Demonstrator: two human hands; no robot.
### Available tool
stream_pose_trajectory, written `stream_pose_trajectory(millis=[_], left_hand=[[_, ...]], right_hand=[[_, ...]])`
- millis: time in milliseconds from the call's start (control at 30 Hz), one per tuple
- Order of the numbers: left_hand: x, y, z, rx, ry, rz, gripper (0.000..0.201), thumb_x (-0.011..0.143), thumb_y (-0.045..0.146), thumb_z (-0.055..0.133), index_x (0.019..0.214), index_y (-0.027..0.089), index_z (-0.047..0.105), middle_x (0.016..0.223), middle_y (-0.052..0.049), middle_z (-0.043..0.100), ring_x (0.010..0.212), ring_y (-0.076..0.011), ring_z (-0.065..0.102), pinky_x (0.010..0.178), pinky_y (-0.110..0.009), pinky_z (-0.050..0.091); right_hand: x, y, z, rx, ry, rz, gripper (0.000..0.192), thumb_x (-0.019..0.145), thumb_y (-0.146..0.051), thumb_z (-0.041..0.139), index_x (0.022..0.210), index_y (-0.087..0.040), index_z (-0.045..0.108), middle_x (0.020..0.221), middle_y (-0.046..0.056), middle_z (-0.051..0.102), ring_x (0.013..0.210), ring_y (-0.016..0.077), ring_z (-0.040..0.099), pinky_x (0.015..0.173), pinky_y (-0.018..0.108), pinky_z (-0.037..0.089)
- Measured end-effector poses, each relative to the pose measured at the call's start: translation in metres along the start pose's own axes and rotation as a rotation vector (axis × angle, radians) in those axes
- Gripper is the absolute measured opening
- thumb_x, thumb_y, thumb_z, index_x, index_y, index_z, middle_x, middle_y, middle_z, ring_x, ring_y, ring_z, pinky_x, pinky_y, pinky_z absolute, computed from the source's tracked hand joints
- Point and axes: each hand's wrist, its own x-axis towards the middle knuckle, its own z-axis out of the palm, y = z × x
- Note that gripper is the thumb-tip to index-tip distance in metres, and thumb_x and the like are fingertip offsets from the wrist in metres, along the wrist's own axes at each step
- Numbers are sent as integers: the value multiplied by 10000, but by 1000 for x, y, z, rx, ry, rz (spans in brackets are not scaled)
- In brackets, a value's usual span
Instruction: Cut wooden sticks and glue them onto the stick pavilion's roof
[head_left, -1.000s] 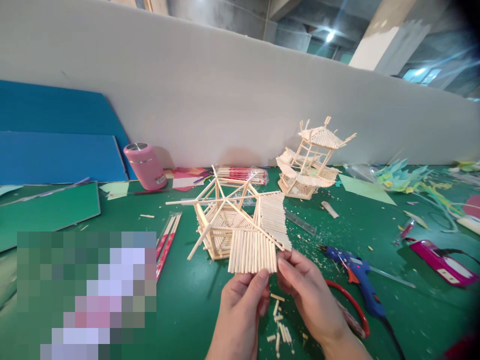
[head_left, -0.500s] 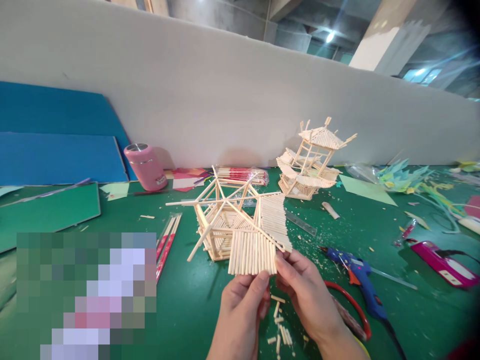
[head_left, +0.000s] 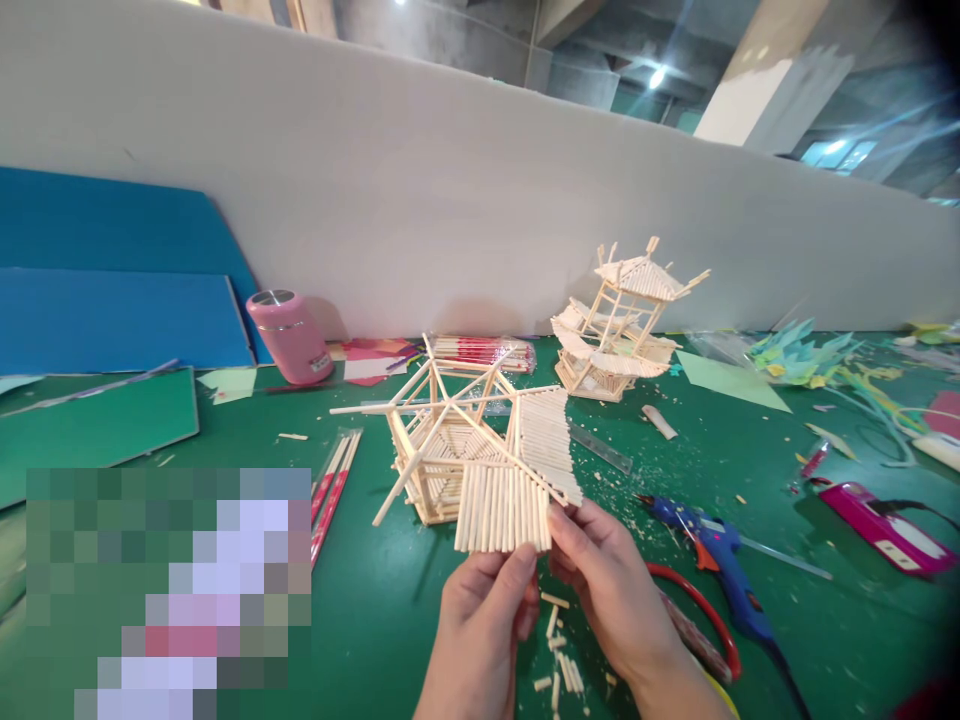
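Observation:
A pavilion model of thin wooden sticks (head_left: 448,405) stands in front of me, with bare roof beams spreading from its centre. Two roof sides carry panels of sticks laid side by side. At the front panel (head_left: 504,508), my left hand (head_left: 491,610) pinches the lower edge between thumb and fingers. My right hand (head_left: 600,575) grips the same panel at its right corner, close to the beam end; the fingertips underneath are hidden. Short cut stick pieces (head_left: 566,670) lie on the green table below my hands.
A blue glue gun (head_left: 712,545) and red-handled pliers (head_left: 697,620) lie to the right. Behind stands a finished-looking stick pavilion (head_left: 619,320). A pink flask (head_left: 290,337), packed sticks (head_left: 335,490), a clear ruler (head_left: 601,447) and a magenta device (head_left: 885,525) are around. A white partition (head_left: 450,180) closes the back.
Both hands keep their hold on the front panel and the model stays in place. Only the camera view has shifted very slightly.

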Motion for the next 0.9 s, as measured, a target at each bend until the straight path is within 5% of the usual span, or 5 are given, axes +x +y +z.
stream_pose_trajectory(millis=[300,600,900], left_hand=[[-2,1,-2,-15,-27,-3,265,653,322,719,537,126,584,511,19,503,479,-79,366,489,-205,303],[-3,2,-1,-16,-37,24,277,684,317,694,520,125,580,515,13,507,474,-78,372,487,-203,312],[-4,-2,0,-15,-52,-1,204,657,305,711,602,118,651,523,22,485,476,-73,351,475,-201,288]], right_hand=[[-1,2,-3,-25,11,-2,254,777,-407,610,680,-175,571,540,-69,395,508,74,270,485,226,231],[5,2,1,-24,5,1,244,747,-419,628,825,-188,627,602,-40,477,522,92,303,493,237,230],[5,-1,-3,-61,-19,-39,276,787,-457,563,760,-185,601,554,-63,375,494,87,266,471,241,214]])
